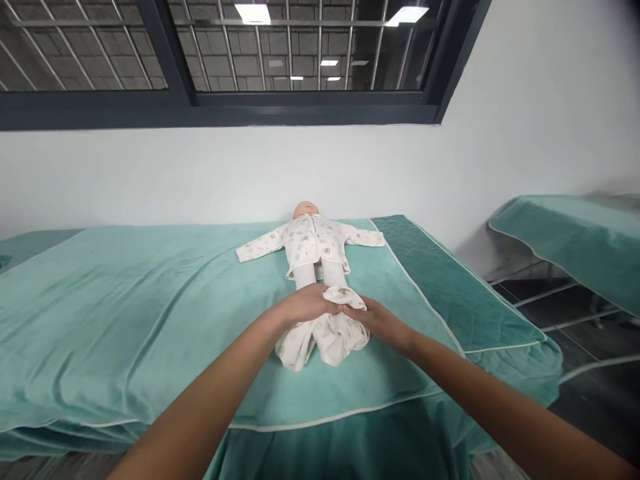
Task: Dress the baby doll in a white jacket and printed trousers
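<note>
A baby doll (305, 209) lies on its back on the bed, head toward the wall. It wears a white printed baby jacket (314, 239) with both sleeves spread to the sides, and its pale legs (334, 273) point toward me. At the lower legs, my left hand (311, 303) and my right hand (369, 319) are closed on a pair of white printed baby pants (340, 337). The waist part is bunched up between them, and the two pant legs hang down toward me. The doll's feet are hidden behind my hands and the cloth.
A green bedspread (125, 300) with white piping covers the bed. Another green-covered bed (575, 240) on a metal frame stands to the right. Behind is a white wall (200, 173) below a dark-framed barred window (310, 100).
</note>
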A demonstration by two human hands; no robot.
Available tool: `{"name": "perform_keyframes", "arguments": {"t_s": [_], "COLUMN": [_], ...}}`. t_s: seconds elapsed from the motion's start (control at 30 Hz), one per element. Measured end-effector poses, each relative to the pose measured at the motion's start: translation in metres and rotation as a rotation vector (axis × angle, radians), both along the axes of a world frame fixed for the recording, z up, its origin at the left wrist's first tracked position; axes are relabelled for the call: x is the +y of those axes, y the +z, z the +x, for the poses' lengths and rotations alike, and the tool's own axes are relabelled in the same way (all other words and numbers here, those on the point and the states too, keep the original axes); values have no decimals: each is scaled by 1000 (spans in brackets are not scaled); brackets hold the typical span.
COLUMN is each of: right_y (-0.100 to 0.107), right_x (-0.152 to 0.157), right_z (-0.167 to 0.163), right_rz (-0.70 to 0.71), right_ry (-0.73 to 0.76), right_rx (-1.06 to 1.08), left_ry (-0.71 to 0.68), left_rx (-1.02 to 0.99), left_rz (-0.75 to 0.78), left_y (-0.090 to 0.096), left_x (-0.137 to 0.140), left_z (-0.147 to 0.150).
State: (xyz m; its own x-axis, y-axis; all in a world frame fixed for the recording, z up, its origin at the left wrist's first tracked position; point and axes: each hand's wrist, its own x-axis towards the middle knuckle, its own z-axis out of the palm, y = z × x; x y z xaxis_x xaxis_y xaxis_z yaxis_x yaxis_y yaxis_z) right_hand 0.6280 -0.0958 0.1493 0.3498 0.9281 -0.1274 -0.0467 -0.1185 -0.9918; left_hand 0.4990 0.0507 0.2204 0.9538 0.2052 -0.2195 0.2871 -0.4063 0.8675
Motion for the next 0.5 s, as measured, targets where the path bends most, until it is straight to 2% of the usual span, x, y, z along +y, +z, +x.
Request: {"name": "perform_keyframes", "arguments": {"t_s": [0.13,0.27,0.43,0.5], "right_y": [-15,-28,-33,-35], "right_x": [3,6,15,22], "right_z": [3,7,13,15], "right_rz": [117,163,232,233], "right_ry": [-50,-211,-405,-405], "right_rx": [119,18,-90,-66], "left_ry": [80,92,112,111], "left_rx": [-38,-51,-21,-41], "left_rz": [-83,-205,-466,-523], "left_y": [-2,-3,-4,-5], "left_x": [1,3,14,19], "left_z": [2,5,7,9]}}
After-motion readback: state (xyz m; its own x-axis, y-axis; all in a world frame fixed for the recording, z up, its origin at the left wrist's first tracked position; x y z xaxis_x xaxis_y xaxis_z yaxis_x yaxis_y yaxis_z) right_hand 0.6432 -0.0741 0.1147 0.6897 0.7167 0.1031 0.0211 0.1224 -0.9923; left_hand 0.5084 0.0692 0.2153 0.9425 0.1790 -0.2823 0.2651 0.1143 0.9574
